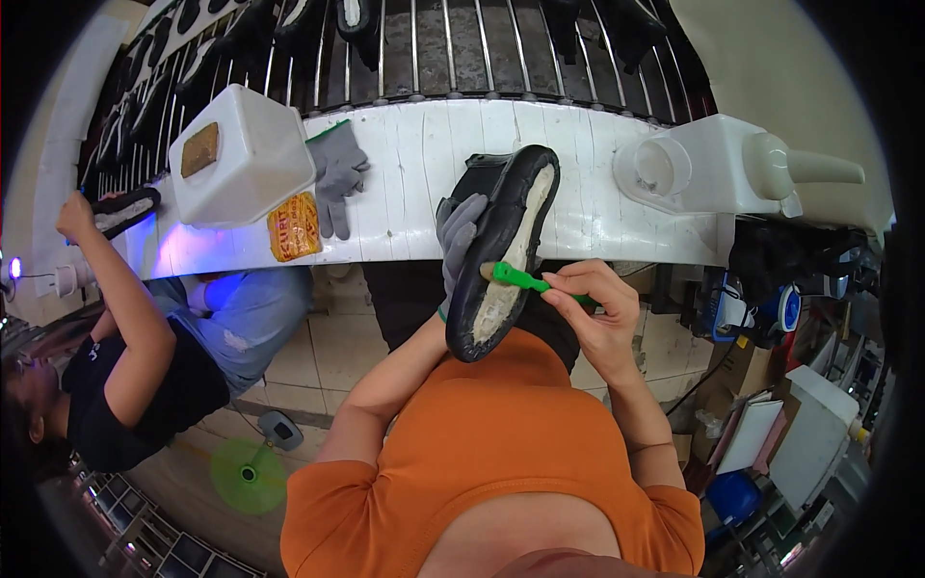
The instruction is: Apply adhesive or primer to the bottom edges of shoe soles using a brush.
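My gray-gloved left hand (pixel 461 231) grips the left side of a black shoe (pixel 499 236). My right hand (pixel 602 313) pinches a green-handled brush (pixel 520 278), its head at the shoe's pale underside. On the bench (pixel 409 193), left to right: a white plastic container (pixel 255 159), a yellow packet (pixel 294 227), a loose gray glove (pixel 337 173). The shoe is held over the bench's front edge, underside facing me. At right: a white jug (pixel 708 159).

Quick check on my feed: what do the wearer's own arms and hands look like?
The left hand wears a grey fabric glove with a green edge at the cuff. The right hand is ungloved. Short, plain orange sleeves leave both forearms bare.
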`<state>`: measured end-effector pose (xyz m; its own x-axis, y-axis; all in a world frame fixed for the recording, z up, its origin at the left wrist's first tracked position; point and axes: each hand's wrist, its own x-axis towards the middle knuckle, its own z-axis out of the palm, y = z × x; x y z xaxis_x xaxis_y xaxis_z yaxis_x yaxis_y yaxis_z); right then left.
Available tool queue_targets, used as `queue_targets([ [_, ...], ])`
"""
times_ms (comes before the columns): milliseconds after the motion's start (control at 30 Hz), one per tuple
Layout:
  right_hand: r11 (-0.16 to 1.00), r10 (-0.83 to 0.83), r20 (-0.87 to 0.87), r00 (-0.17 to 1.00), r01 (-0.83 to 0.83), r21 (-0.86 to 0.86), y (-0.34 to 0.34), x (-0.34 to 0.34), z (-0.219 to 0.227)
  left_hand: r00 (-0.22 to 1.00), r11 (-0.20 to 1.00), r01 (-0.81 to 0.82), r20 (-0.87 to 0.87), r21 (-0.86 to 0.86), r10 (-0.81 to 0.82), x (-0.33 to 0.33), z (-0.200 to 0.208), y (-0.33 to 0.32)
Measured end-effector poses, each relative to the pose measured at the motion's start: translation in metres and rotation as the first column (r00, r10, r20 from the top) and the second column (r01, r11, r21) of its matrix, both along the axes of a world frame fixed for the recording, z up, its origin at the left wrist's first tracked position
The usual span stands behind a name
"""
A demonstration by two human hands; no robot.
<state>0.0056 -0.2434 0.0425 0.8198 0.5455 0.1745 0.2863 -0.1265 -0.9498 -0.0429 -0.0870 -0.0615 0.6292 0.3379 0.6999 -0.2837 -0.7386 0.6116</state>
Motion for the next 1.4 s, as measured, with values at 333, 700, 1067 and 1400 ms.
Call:
queue_targets([
  [333, 0.96, -0.229, 0.043, 0.972, 0.233, -0.153, 0.003, 0.028, -0.026, 0.999, 1.0, 0.007, 0.054, -0.008, -0.006, 0.005, 0.005, 0.0],
  [700, 0.864, -0.351, 0.255, 0.901, 0.417, -0.284, 0.002, 0.09, -0.053, 0.996, 0.996, 0.023, 0.092, -0.085, -0.015, 0.012, -0.007, -0.009],
  [1067, 0.986, -0.078, -0.152, 0.985, 0.054, -0.157, -0.008, 0.036, -0.007, 0.993, 0.99, 0.074, 0.105, -0.116, -0.062, 0.012, -0.021, -0.001],
  [1400, 0.988, 0.129, 0.129, 0.983, -0.116, -0.102, -0.005, 0.009, 0.022, 0.988, 0.988, 0.138, -0.061, -0.07, -0.143, 0.011, 0.007, 0.017],
])
